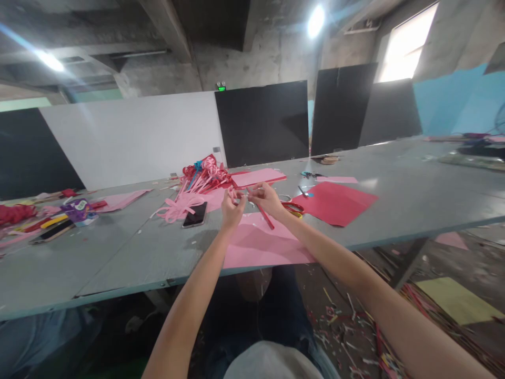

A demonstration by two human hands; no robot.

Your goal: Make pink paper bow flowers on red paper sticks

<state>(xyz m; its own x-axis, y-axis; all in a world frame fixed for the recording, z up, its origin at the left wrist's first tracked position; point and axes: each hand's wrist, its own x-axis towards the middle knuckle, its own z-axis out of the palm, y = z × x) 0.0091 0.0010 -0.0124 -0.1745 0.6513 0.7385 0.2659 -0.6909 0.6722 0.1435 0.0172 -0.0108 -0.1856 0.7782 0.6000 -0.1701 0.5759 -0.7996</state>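
Observation:
My left hand (pixel 233 208) is closed in a pinch on a curled pink paper strip (pixel 232 193). Its fingertips almost meet those of my right hand (pixel 266 196), which is closed around the upper part of a thin red stick (pixel 267 217). The stick slants down to the right over a pink sheet (pixel 268 247) at the table's front edge. Something small and pale shows between the fingertips, too small to make out. Scissors with red handles (pixel 294 208) lie just right of my right hand. Left of my hands are a dark phone (pixel 195 215) and looped pink strips (pixel 179 208).
Behind my hands lies a pile of pink and red paper flowers (pixel 205 173) beside stacked sheets (pixel 260 178). A red sheet (pixel 339 202) spreads on the right. Far left, a purple packet (pixel 80 210) sits among strips. Paper scraps litter the floor (pixel 343 310).

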